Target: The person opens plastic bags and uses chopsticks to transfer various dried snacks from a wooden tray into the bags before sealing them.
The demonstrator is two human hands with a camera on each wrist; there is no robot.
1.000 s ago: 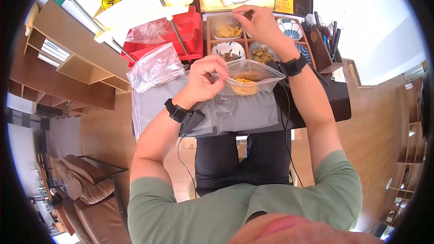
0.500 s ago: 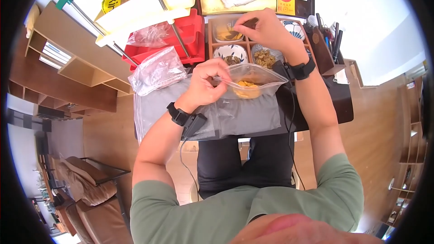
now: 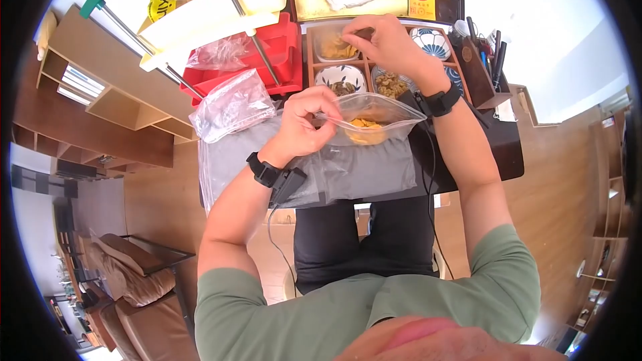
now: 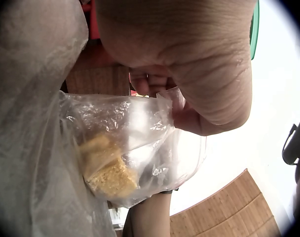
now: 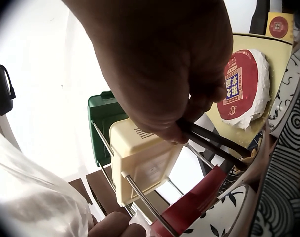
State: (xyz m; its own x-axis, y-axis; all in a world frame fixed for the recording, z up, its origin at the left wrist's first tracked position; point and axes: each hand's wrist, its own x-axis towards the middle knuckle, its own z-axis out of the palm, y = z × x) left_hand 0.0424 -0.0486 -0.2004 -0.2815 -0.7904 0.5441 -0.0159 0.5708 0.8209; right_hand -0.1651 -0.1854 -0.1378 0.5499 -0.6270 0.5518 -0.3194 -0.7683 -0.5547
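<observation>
Right grip [image 3: 394, 47] has shifted, dark sticks [image 5: 219, 138] jutting from it toward yellow pieces [image 3: 336, 48].

A: What's on your left?
B: An open-compartment wooden cabinet [image 3: 127, 70] stands on your far left; nearer you sits a brown seat [image 3: 144, 321].
A: And right?
B: Wooden shelves [image 3: 610, 220] line your right edge, wood-toned floor [image 3: 548, 167] flanks you, and the white wall [image 3: 562, 37] at far right glares with bright light.

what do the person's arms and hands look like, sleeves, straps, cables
The left sleeve and right sleeve are short and grey-green. The left hand and right hand show no gloves. Each wrist wears a black strap with a dark, boxy device. The left cable looks grey, the right cable black.
</observation>
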